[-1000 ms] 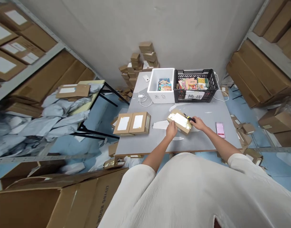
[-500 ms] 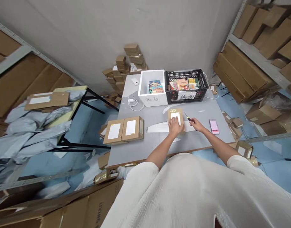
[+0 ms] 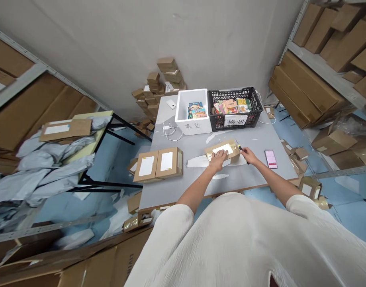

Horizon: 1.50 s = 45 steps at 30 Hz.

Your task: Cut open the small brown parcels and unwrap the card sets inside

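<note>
Steadying oblong brown cardboard box (image 3: 226, 149) under outspread left hand (image 3: 218, 159); grasping slim black-yellow cutter (image 3: 239, 147) in right hand (image 3: 249, 156), box's three o'clock. Likely cutting; next, brace firmly.

One view, head-worn: looks forward and down past wearer's white shirt (image 3: 245, 239) to table (image 3: 197, 144), fairly near; wide, wall (image 3: 224, 44) beyond, shelving (image 3: 308, 60) both sides.

We've got a brown parcel (image 3: 221, 145) with a white label (image 3: 226, 148) and shiny yellowish tape (image 3: 235, 150), plus a black-and-yellow cutter (image 3: 239, 148). Our table (image 3: 194, 185)'s grey, the crate (image 3: 249, 123)'s black lattice, the bin (image 3: 192, 129)'s white with dark lettering. Phone screen (image 3: 270, 158)? Pink, red bar. Floor (image 3: 109, 153)'s blue, and we're wearing an off-white shirt (image 3: 230, 235).
</note>
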Available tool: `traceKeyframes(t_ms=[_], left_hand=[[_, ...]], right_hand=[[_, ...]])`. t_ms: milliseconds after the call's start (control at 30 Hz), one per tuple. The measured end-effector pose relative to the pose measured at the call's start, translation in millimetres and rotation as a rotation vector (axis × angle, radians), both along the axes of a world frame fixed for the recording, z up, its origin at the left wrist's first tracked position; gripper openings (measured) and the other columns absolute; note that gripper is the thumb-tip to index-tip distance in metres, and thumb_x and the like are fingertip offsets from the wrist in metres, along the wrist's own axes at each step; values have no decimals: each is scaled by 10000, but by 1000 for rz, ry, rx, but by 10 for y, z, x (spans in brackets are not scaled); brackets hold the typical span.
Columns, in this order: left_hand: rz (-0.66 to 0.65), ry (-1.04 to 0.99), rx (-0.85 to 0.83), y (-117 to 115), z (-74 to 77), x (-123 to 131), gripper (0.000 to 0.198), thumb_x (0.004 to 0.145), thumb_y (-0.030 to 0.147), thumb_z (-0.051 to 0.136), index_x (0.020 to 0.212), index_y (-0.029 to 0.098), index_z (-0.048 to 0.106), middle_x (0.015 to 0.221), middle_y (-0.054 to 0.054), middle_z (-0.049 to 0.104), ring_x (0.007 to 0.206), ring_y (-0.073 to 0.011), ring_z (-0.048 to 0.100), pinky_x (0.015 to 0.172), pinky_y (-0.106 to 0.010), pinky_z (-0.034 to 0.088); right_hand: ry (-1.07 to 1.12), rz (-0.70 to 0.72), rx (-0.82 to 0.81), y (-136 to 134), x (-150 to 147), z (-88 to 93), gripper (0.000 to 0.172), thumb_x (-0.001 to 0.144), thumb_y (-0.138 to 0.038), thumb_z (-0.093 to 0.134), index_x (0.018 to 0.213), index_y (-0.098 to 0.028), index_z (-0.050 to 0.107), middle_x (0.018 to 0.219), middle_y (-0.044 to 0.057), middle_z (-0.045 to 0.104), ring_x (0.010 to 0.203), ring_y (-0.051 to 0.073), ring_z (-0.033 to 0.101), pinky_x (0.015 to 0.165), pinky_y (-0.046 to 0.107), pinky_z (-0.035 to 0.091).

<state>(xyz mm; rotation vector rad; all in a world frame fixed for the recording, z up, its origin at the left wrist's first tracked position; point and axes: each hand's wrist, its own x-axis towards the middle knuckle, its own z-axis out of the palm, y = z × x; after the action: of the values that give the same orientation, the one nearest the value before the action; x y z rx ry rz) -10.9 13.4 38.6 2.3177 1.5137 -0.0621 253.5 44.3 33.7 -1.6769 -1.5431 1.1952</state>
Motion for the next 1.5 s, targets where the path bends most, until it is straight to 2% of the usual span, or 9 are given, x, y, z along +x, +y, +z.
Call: traceKeyframes(t_ms=[133, 300, 433, 633, 733, 900, 1167, 1300, 1500], left_hand=[[39, -24, 59, -16, 71, -9, 914, 879, 198, 688, 1707, 254, 307, 1627, -189, 502, 1500, -368, 492, 1233, -530, 373], [8, -31, 70, -84, 61, 125, 850, 862, 260, 760, 1632, 248, 400, 1493, -162, 594, 1393, -362, 566, 1162, -474, 425], [-3, -33, 73, -132, -8, 145, 729, 904, 246, 717, 1577, 247, 437, 1488, -156, 608, 1381, -336, 594, 1197, -473, 388], [-23, -1, 88, -113, -64, 160, 669, 893, 220, 735, 1509, 235, 477, 1455, -155, 635, 1387, -326, 602, 1281, -500, 295], [3, -19, 97, -100, -76, 174, 719, 874, 215, 759, 1529, 222, 463, 1476, -164, 608, 1382, -325, 607, 1299, -491, 288], [23, -22, 97, -118, -96, 186, 708, 857, 191, 774, 1504, 197, 486, 1477, -179, 580, 1373, -326, 618, 1308, -491, 301], [30, -20, 119, -173, -97, 177, 622, 871, 185, 749, 1446, 245, 521, 1460, -141, 573, 1359, -322, 619, 1312, -515, 333], [33, -41, 124, -188, -98, 164, 633, 878, 194, 753, 1459, 245, 506, 1461, -142, 570, 1372, -327, 614, 1312, -518, 344], [19, -46, 119, -183, -100, 124, 641, 869, 202, 762, 1455, 256, 509, 1456, -133, 573, 1370, -329, 621, 1304, -547, 361]], right_hand=[[175, 76, -143, -76, -75, 26, 339, 950, -574, 685, 972, -257, 568, 992, 51, 792, 1024, 237, 760, 915, 363, 598], [323, 173, -315, -191, -34, 104, 351, 972, -565, 716, 981, -243, 576, 1022, 96, 823, 928, 229, 794, 820, 332, 614], [147, 206, -251, -156, 149, 152, 342, 1031, -546, 630, 934, -218, 649, 1026, 103, 820, 800, 186, 747, 693, 275, 580], [-55, 320, -184, -48, 440, 195, 369, 1008, -575, 639, 911, -221, 671, 805, 45, 782, 638, 175, 688, 573, 256, 507], [-87, 393, -129, 11, 521, 211, 346, 953, -566, 711, 974, -221, 715, 819, 27, 768, 626, 176, 692, 599, 271, 516], [-289, 542, 32, 182, 551, 209, 309, 964, -524, 682, 1057, -255, 803, 837, 26, 783, 764, 224, 704, 703, 306, 517], [-570, 722, 234, 545, 282, 171, 273, 1001, -441, 639, 1141, -306, 830, 1084, 80, 839, 969, 295, 737, 889, 385, 516], [-565, 767, 153, 604, 237, 194, 260, 997, -475, 643, 1089, -309, 821, 997, 67, 825, 901, 269, 723, 811, 350, 508], [-262, 739, -227, 370, 391, 203, 455, 947, -670, 663, 900, -222, 727, 771, 36, 739, 675, 173, 618, 637, 271, 461]])
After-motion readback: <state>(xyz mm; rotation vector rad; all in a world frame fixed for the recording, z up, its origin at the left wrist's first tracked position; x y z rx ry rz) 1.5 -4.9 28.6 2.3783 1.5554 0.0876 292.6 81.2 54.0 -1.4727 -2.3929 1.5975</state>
